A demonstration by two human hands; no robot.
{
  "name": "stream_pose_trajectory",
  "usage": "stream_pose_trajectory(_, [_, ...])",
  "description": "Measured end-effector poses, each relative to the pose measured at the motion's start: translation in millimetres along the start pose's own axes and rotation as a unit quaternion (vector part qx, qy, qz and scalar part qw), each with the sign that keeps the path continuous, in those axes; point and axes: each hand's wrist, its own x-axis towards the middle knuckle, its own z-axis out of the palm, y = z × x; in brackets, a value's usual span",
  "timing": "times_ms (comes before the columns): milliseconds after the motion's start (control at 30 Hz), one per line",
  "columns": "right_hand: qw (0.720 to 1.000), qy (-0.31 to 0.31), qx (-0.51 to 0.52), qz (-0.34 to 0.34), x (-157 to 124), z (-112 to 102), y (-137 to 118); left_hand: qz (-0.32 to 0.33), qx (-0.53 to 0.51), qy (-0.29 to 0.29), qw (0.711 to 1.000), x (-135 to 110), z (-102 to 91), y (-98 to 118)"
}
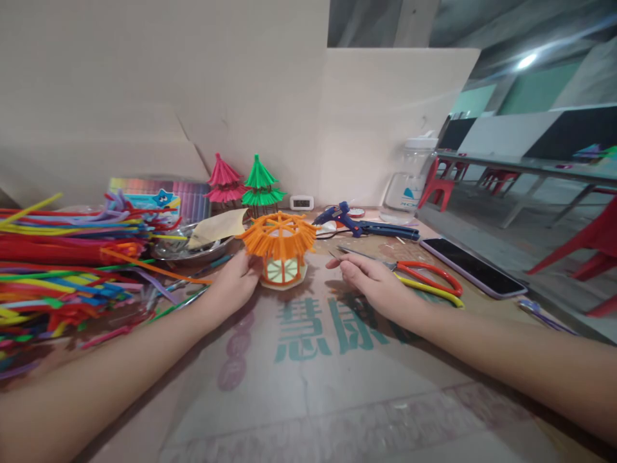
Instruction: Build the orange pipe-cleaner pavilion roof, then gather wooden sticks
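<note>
An orange pipe-cleaner pavilion (pixel 279 247) with a pale round base stands on the cardboard-covered table (pixel 308 386). My left hand (pixel 237 278) is closed against its left side, holding it at the roof edge. My right hand (pixel 371 278) lies on the table to the right of the model, fingers curled in a pinch around a thin metal tool, perhaps tweezers (pixel 354 254), pointing left. Red-handled scissors (pixel 424 273) lie just beyond that hand.
A big heap of coloured pipe cleaners (pixel 62 263) fills the left. Behind stand a pink (pixel 222 183) and a green (pixel 260 183) pavilion, a metal dish (pixel 193 251), a blue glue gun (pixel 357 222), a water jug (pixel 407 186) and a phone (pixel 470 265).
</note>
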Motion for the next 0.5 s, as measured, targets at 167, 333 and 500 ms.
stream_pose_trajectory(167, [0.999,0.015,0.034,0.007,0,2,4,-0.026,-0.039,-0.037,0.998,-3,-0.6,-3])
stream_pose_trajectory(333, [0.998,0.019,0.051,0.01,2,2,11,0.022,-0.07,-0.064,0.995,-3,4.2,-7])
stream_pose_trajectory(500, [0.999,0.005,0.044,0.008,1,3,13,0.05,-0.055,-0.076,0.994,-1,5.8,-5])
